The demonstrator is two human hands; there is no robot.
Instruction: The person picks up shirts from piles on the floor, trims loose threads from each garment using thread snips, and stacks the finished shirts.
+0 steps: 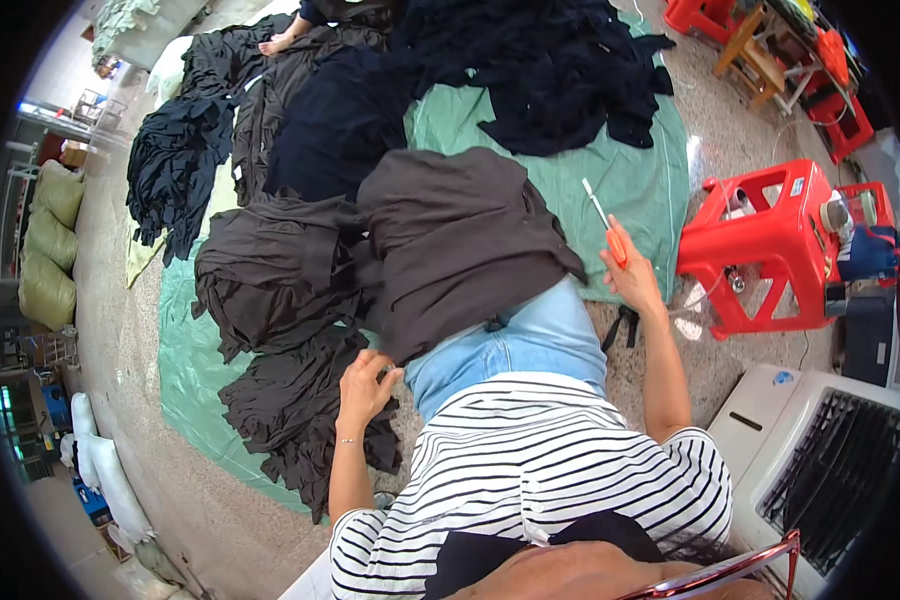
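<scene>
Across my lap lies a dark grey-brown garment (460, 240), spread over my light blue jeans. My right hand (630, 270), to the right of the garment, is closed round the orange handle of a slim tool (618, 243). Its thin pale shaft points up and away to the left, clear of the cloth; its exact kind does not show. My left hand (368, 382) is beside the garment's lower left edge with fingers curled and thumb drawn in. What lies between those fingers, if anything, is hidden. Left of my lap are crumpled dark garments (270, 270) in heaps.
A green sheet (635, 190) covers the floor under several piles of dark clothing (530, 60). Red plastic stools (755, 240) stand at the right, with a white appliance with a black grille (830, 450) nearer. Another person's hand (278, 43) shows at the far left. Stuffed sacks (50, 250) line the left.
</scene>
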